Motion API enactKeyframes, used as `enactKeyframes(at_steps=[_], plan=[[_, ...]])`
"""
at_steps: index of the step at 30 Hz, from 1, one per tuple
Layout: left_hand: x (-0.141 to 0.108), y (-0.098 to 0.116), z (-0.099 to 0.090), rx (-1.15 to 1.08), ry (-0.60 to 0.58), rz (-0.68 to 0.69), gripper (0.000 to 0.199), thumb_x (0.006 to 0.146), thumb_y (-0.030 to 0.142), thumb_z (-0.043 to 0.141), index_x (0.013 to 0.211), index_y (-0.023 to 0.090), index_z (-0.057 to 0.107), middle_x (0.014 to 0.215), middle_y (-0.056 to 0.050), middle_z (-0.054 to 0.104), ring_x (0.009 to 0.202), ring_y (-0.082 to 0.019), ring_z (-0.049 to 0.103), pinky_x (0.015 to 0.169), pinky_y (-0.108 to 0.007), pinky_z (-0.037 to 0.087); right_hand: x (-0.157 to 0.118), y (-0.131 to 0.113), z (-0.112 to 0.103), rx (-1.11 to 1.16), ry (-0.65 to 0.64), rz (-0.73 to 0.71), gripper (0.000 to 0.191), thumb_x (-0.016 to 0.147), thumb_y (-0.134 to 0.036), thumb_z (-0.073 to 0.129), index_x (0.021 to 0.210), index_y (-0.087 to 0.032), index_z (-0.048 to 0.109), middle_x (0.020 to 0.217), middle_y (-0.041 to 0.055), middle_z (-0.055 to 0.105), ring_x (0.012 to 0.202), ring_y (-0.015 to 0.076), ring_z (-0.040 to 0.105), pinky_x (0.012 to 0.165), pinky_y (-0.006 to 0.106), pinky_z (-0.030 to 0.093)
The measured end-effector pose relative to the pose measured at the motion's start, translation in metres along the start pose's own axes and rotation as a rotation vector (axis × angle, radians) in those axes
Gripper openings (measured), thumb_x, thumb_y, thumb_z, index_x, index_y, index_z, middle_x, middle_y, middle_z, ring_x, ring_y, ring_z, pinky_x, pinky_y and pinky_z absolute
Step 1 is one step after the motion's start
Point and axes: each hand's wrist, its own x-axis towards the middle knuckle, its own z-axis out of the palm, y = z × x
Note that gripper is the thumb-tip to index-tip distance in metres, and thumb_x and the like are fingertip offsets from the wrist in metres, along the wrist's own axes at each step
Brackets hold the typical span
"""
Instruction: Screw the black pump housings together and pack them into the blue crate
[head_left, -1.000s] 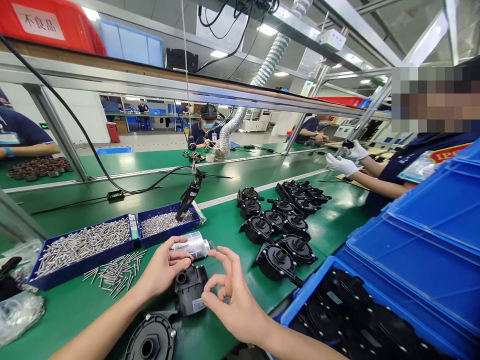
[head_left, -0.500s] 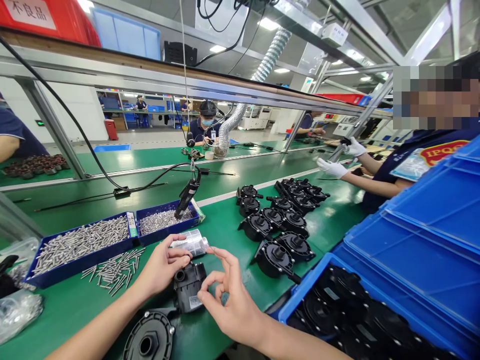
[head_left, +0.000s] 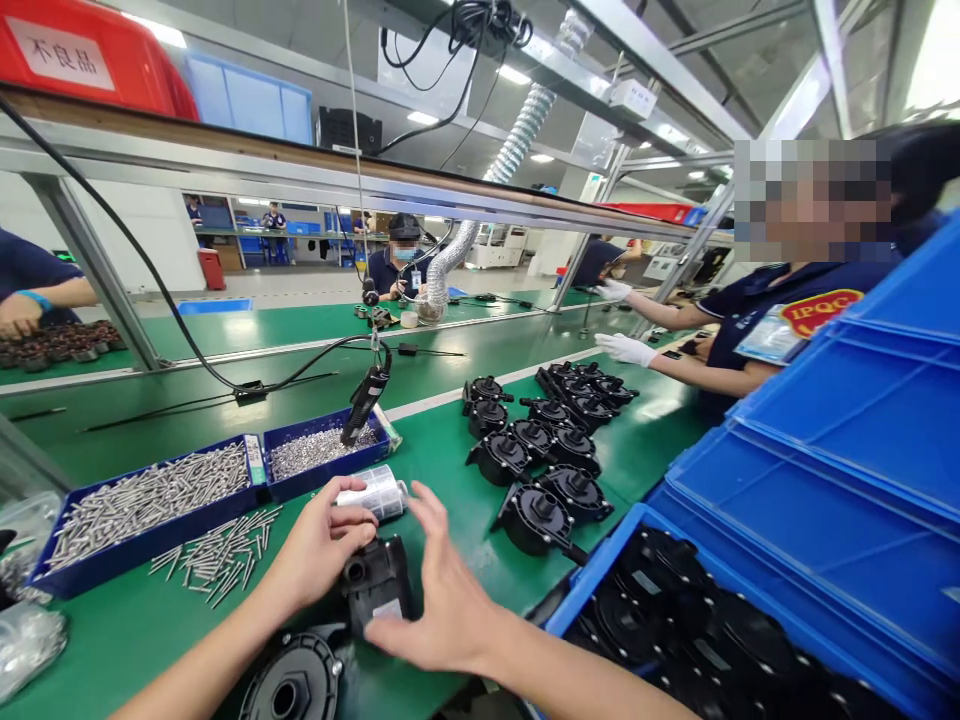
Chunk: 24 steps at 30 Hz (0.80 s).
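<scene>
A black plastic pump (head_left: 379,575) with a round port and a small white label (head_left: 388,609) stands in front of me. My left hand (head_left: 330,530) is closed on its top left edge, thumb and fingertips together there. On its right side is my right hand (head_left: 442,590), fingers stretched apart and the thumb laid on the label's lower part. Just behind the pump lies a roll of labels (head_left: 379,494), close to the left fingertips and right index finger. Another black pump (head_left: 300,680), with a round flanged face, lies nearer to me, cut off by the frame's bottom.
Blue trays hold long screws (head_left: 157,500) and small metal parts (head_left: 319,455); loose screws (head_left: 221,555) lie in front. A black electric screwdriver (head_left: 366,405) hangs above. Several black pumps (head_left: 534,515) stand right of centre. A blue crate (head_left: 559,625) holds more. A white-gloved co-worker (head_left: 626,350) is beyond.
My right hand has opened from curled fingers, and its thumb has moved left onto the label. My left hand keeps its hold. The co-worker's gloved hands have moved left, and the view has shifted slightly.
</scene>
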Motion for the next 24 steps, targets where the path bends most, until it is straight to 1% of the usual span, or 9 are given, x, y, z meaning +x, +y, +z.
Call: enactKeyframes(at_steps=[4, 6, 8, 11, 14, 16, 18, 22, 24], plan=[[-0.015, 0.013, 0.005, 0.099, -0.163, 0.037, 0.055, 0.081, 0.035, 0.078, 0.128, 0.027, 0.049, 0.097, -0.003, 0.079, 0.088, -0.023, 0.073, 0.083, -0.034, 0.056, -0.004, -0.007, -0.006, -0.024, -0.05, -0.147, 0.149, 0.056, -0.044, 0.1, 0.161, -0.03, -0.004, 0.166, 0.028, 0.016, 0.159, 0.0558, 0.013, 0.12, 0.077, 0.032], [-0.024, 0.014, 0.005, 0.25, -0.268, 0.086, 0.056, 0.084, 0.034, 0.075, 0.135, 0.03, 0.053, 0.097, -0.001, 0.079, 0.089, -0.024, 0.073, 0.084, -0.034, 0.056, -0.007, 0.001, -0.03, -0.057, -0.023, -0.223, 0.15, 0.057, -0.05, 0.102, 0.162, -0.032, -0.003, 0.163, 0.0262, 0.026, 0.158, 0.0551, 0.019, 0.118, 0.078, 0.034], [-0.033, 0.013, 0.002, 0.431, -0.335, 0.167, 0.058, 0.086, 0.037, 0.074, 0.141, 0.035, 0.057, 0.099, -0.001, 0.08, 0.093, -0.027, 0.073, 0.089, -0.035, 0.056, -0.012, 0.017, -0.066, -0.156, 0.067, -0.25, 0.137, 0.066, -0.048, 0.1, 0.163, -0.035, 0.004, 0.16, 0.0226, 0.034, 0.158, 0.0516, 0.023, 0.119, 0.078, 0.033], [-0.044, 0.014, -0.005, 0.603, -0.399, 0.206, 0.063, 0.085, 0.042, 0.073, 0.146, 0.044, 0.06, 0.107, -0.002, 0.08, 0.099, -0.032, 0.073, 0.093, -0.039, 0.056, -0.023, 0.043, -0.117, -0.307, 0.306, -0.1, 0.092, 0.091, -0.029, 0.08, 0.158, -0.037, 0.019, 0.165, 0.0187, 0.027, 0.156, 0.0432, 0.032, 0.12, 0.075, 0.036], [-0.041, 0.022, -0.011, 0.572, -0.43, 0.104, 0.073, 0.082, 0.043, 0.079, 0.151, 0.047, 0.055, 0.117, -0.003, 0.077, 0.108, -0.033, 0.071, 0.1, -0.043, 0.057, -0.034, 0.059, -0.142, -0.142, 0.432, 0.239, 0.075, 0.098, -0.018, 0.059, 0.158, -0.034, 0.017, 0.167, 0.0202, 0.017, 0.139, 0.0328, 0.057, 0.112, 0.065, 0.05], [-0.026, 0.028, -0.011, 0.459, -0.423, 0.084, 0.076, 0.082, 0.047, 0.082, 0.153, 0.043, 0.054, 0.127, -0.005, 0.074, 0.12, -0.034, 0.068, 0.108, -0.046, 0.054, -0.038, 0.058, -0.141, 0.023, 0.392, 0.367, 0.078, 0.097, -0.017, 0.056, 0.16, -0.034, 0.012, 0.163, 0.0192, 0.026, 0.126, 0.0255, 0.066, 0.109, 0.058, 0.055], [-0.003, 0.031, -0.007, 0.361, -0.445, 0.124, 0.077, 0.085, 0.051, 0.082, 0.155, 0.039, 0.052, 0.141, -0.009, 0.068, 0.134, -0.034, 0.062, 0.116, -0.049, 0.048, -0.037, 0.046, -0.129, 0.098, 0.355, 0.372, 0.085, 0.093, -0.013, 0.057, 0.161, -0.035, 0.01, 0.154, 0.0154, 0.039, 0.117, 0.021, 0.068, 0.106, 0.052, 0.058], [0.043, 0.018, 0.009, 0.246, -0.686, 0.177, 0.105, 0.077, 0.049, 0.091, 0.165, 0.04, 0.034, 0.169, -0.009, 0.043, 0.156, -0.036, 0.039, 0.127, -0.056, 0.034, -0.02, 0.01, -0.087, 0.049, 0.212, 0.284, 0.11, 0.075, -0.005, 0.066, 0.164, -0.035, 0.007, 0.114, 0.0053, 0.061, 0.096, 0.0211, 0.066, 0.079, 0.037, 0.064], [0.059, 0.0, 0.014, 0.212, -0.796, 0.177, 0.116, 0.071, 0.047, 0.094, 0.166, 0.044, 0.029, 0.169, -0.006, 0.044, 0.156, -0.038, 0.038, 0.128, -0.059, 0.031, -0.004, -0.006, -0.072, -0.007, 0.081, 0.204, 0.123, 0.067, -0.008, 0.074, 0.163, -0.037, 0.004, 0.129, 0.0074, 0.06, 0.087, 0.0192, 0.066, 0.075, 0.035, 0.063]])
